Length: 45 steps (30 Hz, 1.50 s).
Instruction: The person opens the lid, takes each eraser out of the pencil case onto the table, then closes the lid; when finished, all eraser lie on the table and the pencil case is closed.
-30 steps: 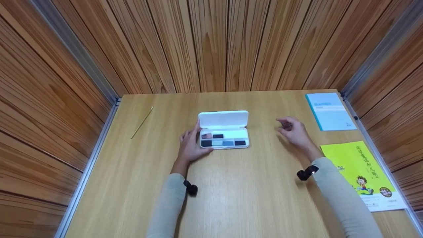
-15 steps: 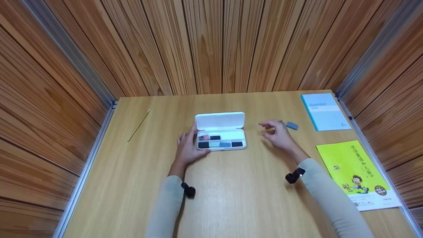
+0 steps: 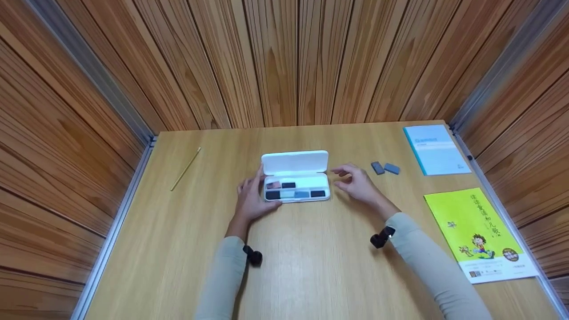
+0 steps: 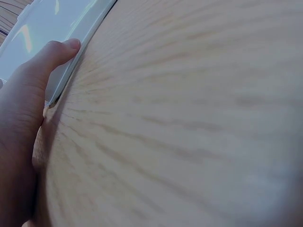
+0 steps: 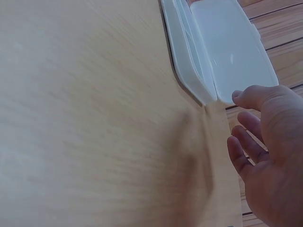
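So the wooden table (image 3: 311, 266) has an open white case (image 3: 296, 176) mid-way. Left hand (image 3: 250, 198) braces its left end, fingers relaxed; right hand (image 3: 358, 184) hovers empty, loose, just beside the right end. I'd keep that brace firm and pinch one small block (image 3: 317, 194) gently.

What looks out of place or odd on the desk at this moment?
Two small grey blocks lie loose on the desk, right of the open white case, whose tray holds similar blocks with some slots empty. A thin stick lies askew at far left. Nothing looks spilled or damaged.
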Available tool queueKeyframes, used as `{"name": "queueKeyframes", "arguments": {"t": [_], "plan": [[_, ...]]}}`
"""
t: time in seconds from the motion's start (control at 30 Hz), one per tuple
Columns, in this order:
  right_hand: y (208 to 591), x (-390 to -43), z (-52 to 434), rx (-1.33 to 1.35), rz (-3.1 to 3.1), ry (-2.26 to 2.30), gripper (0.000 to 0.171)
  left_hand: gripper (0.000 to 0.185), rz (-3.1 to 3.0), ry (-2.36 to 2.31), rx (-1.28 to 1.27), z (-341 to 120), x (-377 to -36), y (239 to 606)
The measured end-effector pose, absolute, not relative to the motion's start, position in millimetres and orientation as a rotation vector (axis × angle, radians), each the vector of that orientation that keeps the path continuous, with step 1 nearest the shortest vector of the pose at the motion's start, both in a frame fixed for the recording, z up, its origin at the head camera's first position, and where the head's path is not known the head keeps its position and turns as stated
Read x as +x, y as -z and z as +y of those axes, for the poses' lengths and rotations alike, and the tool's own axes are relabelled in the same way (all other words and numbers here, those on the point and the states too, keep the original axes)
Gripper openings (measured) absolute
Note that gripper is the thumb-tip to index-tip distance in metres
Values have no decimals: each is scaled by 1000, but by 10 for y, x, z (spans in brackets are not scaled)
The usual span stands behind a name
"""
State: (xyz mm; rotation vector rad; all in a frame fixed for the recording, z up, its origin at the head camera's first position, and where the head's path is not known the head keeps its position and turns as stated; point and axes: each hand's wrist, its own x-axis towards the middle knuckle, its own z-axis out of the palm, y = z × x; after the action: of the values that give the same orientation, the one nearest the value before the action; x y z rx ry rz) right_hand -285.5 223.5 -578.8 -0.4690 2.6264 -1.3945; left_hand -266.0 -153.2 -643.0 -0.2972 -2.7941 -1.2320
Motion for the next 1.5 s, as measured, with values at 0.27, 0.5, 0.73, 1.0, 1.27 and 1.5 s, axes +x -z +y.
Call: {"name": "queueKeyframes", "arguments": {"t": [0.27,0.5,0.73,1.0,1.27,1.5], "plan": [[5754,-2874,1970,-499,2560,1397,41,135,-2787,1232,-287,-1522,-2662,6408],[5758,-2883,1784,-544,2532,1387,42,134,-2811,1243,-255,-1501,-2638,6396],[5776,-2884,1593,-542,2535,1344,42,133,-2808,1237,-251,-1503,-2641,6409],[5777,-2898,1398,-525,2512,1346,41,133,-2817,1246,-229,-1490,-2628,6386],[5788,-2937,1272,-558,2488,1347,42,133,-2807,1253,-258,-1490,-2642,6415],[5824,-2984,1192,-536,2483,1312,45,133,-2801,1259,-258,-1508,-2658,6430]]}}
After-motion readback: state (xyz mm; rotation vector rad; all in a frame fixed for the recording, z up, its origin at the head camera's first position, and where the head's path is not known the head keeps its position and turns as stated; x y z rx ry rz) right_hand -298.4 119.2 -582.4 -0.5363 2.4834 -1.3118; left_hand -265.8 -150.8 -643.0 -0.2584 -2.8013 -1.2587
